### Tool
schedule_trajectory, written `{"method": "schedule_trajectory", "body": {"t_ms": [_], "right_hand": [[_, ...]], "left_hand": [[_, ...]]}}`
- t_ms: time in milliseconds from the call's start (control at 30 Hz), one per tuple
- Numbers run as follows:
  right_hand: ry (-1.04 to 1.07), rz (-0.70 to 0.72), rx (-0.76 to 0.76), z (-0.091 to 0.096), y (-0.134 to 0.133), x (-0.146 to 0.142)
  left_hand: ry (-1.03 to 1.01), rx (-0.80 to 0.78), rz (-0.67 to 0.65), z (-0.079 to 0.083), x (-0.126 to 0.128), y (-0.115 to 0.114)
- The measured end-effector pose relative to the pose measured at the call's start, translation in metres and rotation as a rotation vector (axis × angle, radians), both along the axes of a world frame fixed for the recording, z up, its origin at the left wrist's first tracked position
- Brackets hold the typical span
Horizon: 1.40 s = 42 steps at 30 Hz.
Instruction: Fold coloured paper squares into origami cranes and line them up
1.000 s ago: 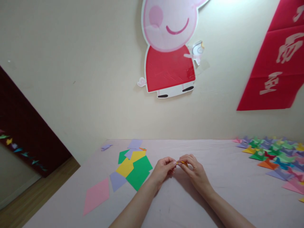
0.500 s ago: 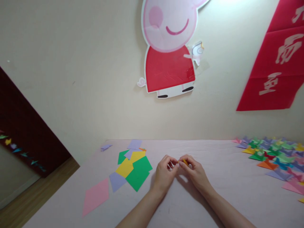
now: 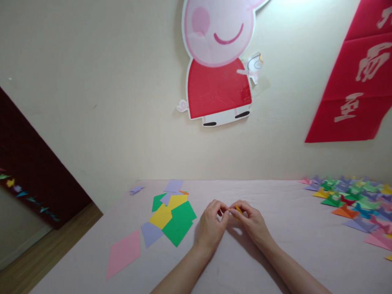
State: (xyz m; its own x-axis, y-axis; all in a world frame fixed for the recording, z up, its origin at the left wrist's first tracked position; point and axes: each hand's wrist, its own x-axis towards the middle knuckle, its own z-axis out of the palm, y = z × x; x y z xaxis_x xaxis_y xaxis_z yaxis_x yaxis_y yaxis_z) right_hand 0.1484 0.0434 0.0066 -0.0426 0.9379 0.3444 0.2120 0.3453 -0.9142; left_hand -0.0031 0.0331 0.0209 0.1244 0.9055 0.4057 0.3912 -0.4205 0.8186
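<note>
— Grip observed?
— Left hand point(image 3: 211, 225) and right hand point(image 3: 253, 220) both pinch a small yellow paper point(image 3: 239, 210), located between them over the table point(image 3: 294, 232).
— Adjacent?
— Green sheet point(image 3: 179, 226), beside the left hand.

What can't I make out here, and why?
All in the head view:
Held yellow paper: full shape, hidden by the right hand and left hand.
Wall figure: top, cut off by the upper edge.
Red banner: rest, cut off by top and right edges.
Folded papers: exact number; overlapping, right edge cuts some.

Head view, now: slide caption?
Hands pinch a small yellow paper piece, flat colored sheets at left, folded paper shapes at right.
</note>
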Motion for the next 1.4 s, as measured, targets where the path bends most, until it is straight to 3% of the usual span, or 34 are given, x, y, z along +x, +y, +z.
{"method": "schedule_trajectory", "body": {"t_ms": [167, 400, 567, 800, 967, 1400], "right_hand": [[0.102, 0.030, -0.054, 0.000, -0.001, -0.001], [0.344, 0.109, -0.210, -0.001, -0.001, -0.006], [0.387, 0.121, -0.258, 0.000, -0.004, -0.009], [0.379, 0.127, -0.250, -0.002, -0.004, -0.011], [0.413, 0.121, -0.263, -0.004, -0.002, -0.010], [0.358, 0.040, -0.103, -0.006, 0.001, -0.010]], "left_hand": [[0.054, 0.018, 0.019, -0.001, 0.001, -0.002], [-0.065, -0.010, 0.020, -0.001, 0.007, -0.005], [-0.129, -0.038, 0.037, -0.002, 0.010, -0.005], [-0.161, -0.058, 0.071, -0.004, 0.006, 0.000], [-0.179, -0.196, 0.011, -0.013, 0.009, 0.000], [-0.347, -0.311, -0.057, -0.018, -0.001, 0.014]]}}
